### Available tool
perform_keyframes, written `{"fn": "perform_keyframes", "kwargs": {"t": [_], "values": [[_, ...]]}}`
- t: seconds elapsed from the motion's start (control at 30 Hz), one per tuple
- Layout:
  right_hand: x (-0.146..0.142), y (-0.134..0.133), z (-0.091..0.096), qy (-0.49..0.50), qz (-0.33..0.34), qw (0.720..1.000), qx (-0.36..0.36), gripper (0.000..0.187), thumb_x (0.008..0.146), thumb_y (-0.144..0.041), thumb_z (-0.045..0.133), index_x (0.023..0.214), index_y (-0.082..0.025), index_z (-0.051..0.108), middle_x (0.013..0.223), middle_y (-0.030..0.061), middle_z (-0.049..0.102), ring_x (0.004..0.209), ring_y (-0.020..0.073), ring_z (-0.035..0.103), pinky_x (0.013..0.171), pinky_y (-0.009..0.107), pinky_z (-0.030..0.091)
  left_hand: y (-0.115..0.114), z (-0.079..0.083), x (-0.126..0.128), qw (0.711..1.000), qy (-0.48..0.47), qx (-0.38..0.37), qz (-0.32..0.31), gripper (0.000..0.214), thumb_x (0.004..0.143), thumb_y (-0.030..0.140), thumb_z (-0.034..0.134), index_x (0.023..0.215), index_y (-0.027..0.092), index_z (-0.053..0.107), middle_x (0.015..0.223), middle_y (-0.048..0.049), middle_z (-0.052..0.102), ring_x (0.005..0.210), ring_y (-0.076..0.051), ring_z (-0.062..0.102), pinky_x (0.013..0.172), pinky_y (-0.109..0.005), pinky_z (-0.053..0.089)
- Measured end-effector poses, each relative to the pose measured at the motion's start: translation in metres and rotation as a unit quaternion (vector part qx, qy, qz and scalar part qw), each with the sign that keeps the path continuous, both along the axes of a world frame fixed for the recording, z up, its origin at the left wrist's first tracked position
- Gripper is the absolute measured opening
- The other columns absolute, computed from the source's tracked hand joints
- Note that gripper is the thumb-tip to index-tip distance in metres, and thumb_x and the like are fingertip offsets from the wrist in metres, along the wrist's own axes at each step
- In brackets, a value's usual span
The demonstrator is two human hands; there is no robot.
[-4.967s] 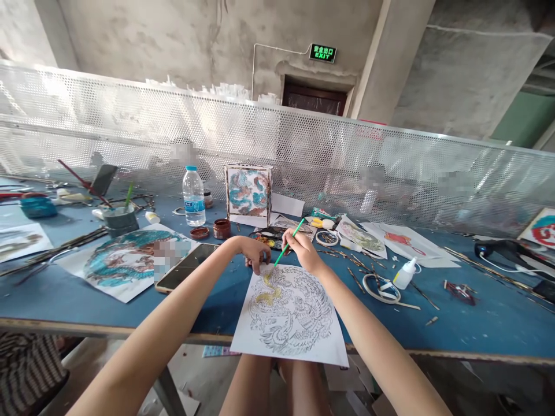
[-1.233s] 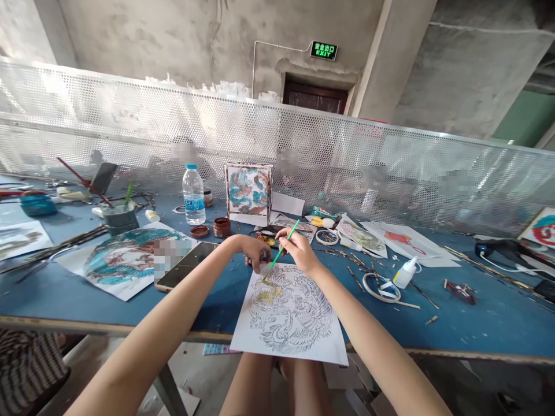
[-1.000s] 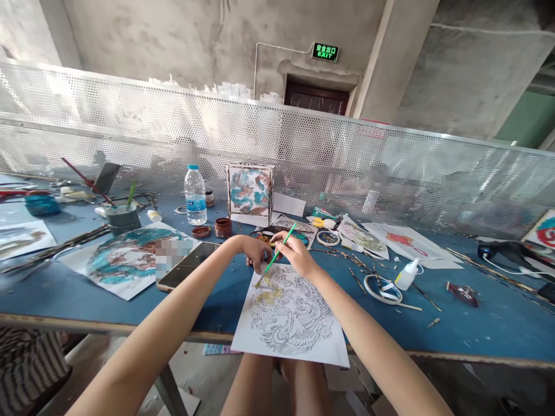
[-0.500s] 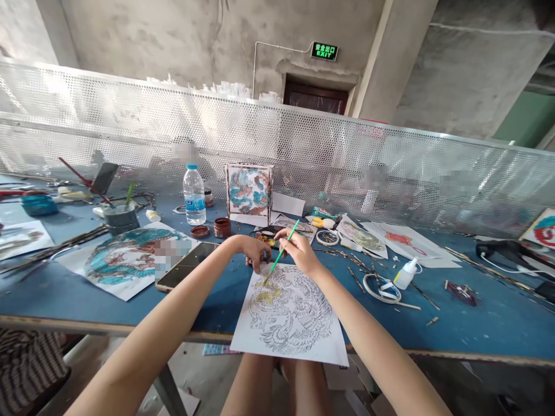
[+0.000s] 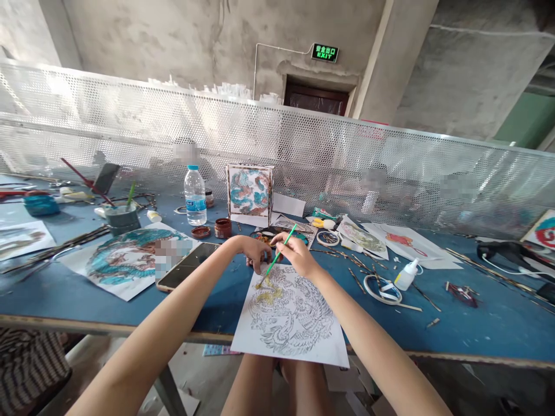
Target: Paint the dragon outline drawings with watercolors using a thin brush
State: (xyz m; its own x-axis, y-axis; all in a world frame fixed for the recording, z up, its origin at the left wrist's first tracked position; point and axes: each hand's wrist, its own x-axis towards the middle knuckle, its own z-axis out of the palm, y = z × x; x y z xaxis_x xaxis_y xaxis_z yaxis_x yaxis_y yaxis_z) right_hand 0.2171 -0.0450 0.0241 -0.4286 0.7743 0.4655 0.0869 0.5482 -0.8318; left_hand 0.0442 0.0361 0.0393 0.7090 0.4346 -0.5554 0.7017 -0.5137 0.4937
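Note:
A sheet of white paper (image 5: 299, 329) with a black line drawing lies at the table's front edge, its lower part jutting out over my legs. Yellow paint covers some of the drawing's upper left. My right hand (image 5: 297, 254) is closed around a slim green paintbrush (image 5: 277, 256), whose tip touches the drawing near the yellow patch. At the sheet's upper left edge rests my left hand (image 5: 256, 253), fingers bent downward and somewhat apart, with one fingertip on the paper. What lies beneath its palm is hidden. Behind both hands is a paint-smeared palette (image 5: 264, 236), partly covered.
A phone (image 5: 187, 267) and a teal-brown painting (image 5: 104, 271) lie left. Behind stand a water bottle (image 5: 195, 196), a brown paint jar (image 5: 222, 227) and a framed picture (image 5: 250, 192). Rightward are a glue bottle (image 5: 406, 275), a tape ring (image 5: 381, 289) and scattered thin sticks.
The paintbrush tip has shifted slightly left and up across the drawing, with my right hand moving a little left. My left hand and the paper stay nearly in place.

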Motion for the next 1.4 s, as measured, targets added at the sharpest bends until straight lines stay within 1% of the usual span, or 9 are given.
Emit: {"fn": "perform_keyframes", "kwargs": {"t": [0.1,0.2,0.33,0.6,0.83,0.9,1.17,1.3,1.4], "values": [[-0.0001,-0.0007,0.0009,0.015,-0.012,1.000,0.003,0.022,0.086,-0.033,0.045,0.097,-0.018,0.055,0.066,-0.0020,0.049,0.058,0.0110,0.049,0.059,0.025,0.043,-0.0009,0.0007,0.0001,1.000,-0.002,0.002,0.006,0.066,0.048,0.037,0.074,0.106,0.020,0.048,0.067,0.0036,0.053,0.056,-0.014,0.052,0.051,-0.026,0.046],[-0.0007,-0.0021,0.0018,0.014,0.002,1.000,-0.006,0.021,0.085,-0.033,0.045,0.097,-0.018,0.055,0.067,-0.0017,0.050,0.060,0.0112,0.050,0.061,0.026,0.043,-0.0026,0.0023,0.0005,1.000,-0.001,-0.004,0.006,0.065,0.048,0.036,0.074,0.105,0.020,0.048,0.067,0.0036,0.053,0.058,-0.014,0.053,0.053,-0.026,0.046],[-0.0019,-0.0040,0.0021,-0.001,0.004,1.000,-0.003,0.022,0.086,-0.033,0.043,0.096,-0.018,0.056,0.063,-0.0028,0.047,0.056,0.0105,0.047,0.057,0.024,0.041,-0.0041,0.0033,0.0012,1.000,0.006,0.000,0.015,0.065,0.046,0.036,0.075,0.103,0.019,0.049,0.064,0.0046,0.051,0.057,-0.014,0.052,0.054,-0.026,0.046],[-0.0027,-0.0069,0.0039,-0.001,0.000,1.000,-0.002,0.024,0.087,-0.033,0.041,0.096,-0.017,0.056,0.065,-0.0023,0.048,0.059,0.0113,0.049,0.061,0.026,0.042,-0.0046,0.0044,0.0017,1.000,0.002,-0.008,0.014,0.063,0.045,0.038,0.076,0.100,0.021,0.049,0.065,0.0050,0.051,0.056,-0.013,0.052,0.052,-0.025,0.046],[-0.0030,-0.0088,0.0079,-0.003,0.015,1.000,-0.024,0.022,0.085,-0.035,0.046,0.090,-0.017,0.058,0.064,-0.0019,0.049,0.058,0.0112,0.050,0.060,0.025,0.042,-0.0027,0.0025,0.0018,0.999,0.015,0.005,0.028,0.054,0.043,0.038,0.077,0.088,0.019,0.053,0.061,0.0039,0.053,0.056,-0.014,0.053,0.055,-0.027,0.047],[-0.0033,-0.0091,0.0084,0.001,0.014,1.000,-0.023,0.022,0.084,-0.035,0.047,0.089,-0.017,0.058,0.065,-0.0017,0.049,0.060,0.0117,0.051,0.062,0.026,0.043,-0.0011,0.0007,0.0015,1.000,0.011,0.000,0.029,0.056,0.042,0.038,0.078,0.088,0.019,0.053,0.062,0.0038,0.054,0.055,-0.014,0.053,0.054,-0.027,0.047],[-0.0021,-0.0087,0.0074,0.008,0.028,0.999,-0.038,0.021,0.084,-0.034,0.046,0.087,-0.017,0.057,0.063,-0.0024,0.048,0.055,0.0106,0.049,0.058,0.026,0.042,0.0012,-0.0013,0.0007,1.000,0.008,0.008,0.020,0.055,0.044,0.041,0.077,0.089,0.018,0.055,0.064,0.0028,0.054,0.055,-0.014,0.053,0.053,-0.027,0.048],[-0.0027,-0.0081,0.0064,0.024,0.034,0.998,-0.044,0.019,0.085,-0.032,0.046,0.088,-0.017,0.057,0.064,-0.0020,0.050,0.057,0.0108,0.050,0.060,0.026,0.043,0.0010,-0.0013,0.0004,1.000,-0.005,0.004,0.017,0.060,0.044,0.039,0.078,0.095,0.020,0.054,0.067,0.0029,0.055,0.057,-0.013,0.053,0.053,-0.025,0.048],[-0.0058,-0.0076,0.0042,0.029,0.056,0.996,-0.060,0.018,0.085,-0.030,0.045,0.089,-0.017,0.057,0.064,-0.0018,0.050,0.057,0.0110,0.051,0.060,0.026,0.044,0.0007,-0.0027,0.0005,1.000,-0.010,0.000,0.023,0.057,0.042,0.039,0.079,0.090,0.019,0.056,0.065,0.0034,0.054,0.056,-0.012,0.053,0.053,-0.024,0.048]]}}
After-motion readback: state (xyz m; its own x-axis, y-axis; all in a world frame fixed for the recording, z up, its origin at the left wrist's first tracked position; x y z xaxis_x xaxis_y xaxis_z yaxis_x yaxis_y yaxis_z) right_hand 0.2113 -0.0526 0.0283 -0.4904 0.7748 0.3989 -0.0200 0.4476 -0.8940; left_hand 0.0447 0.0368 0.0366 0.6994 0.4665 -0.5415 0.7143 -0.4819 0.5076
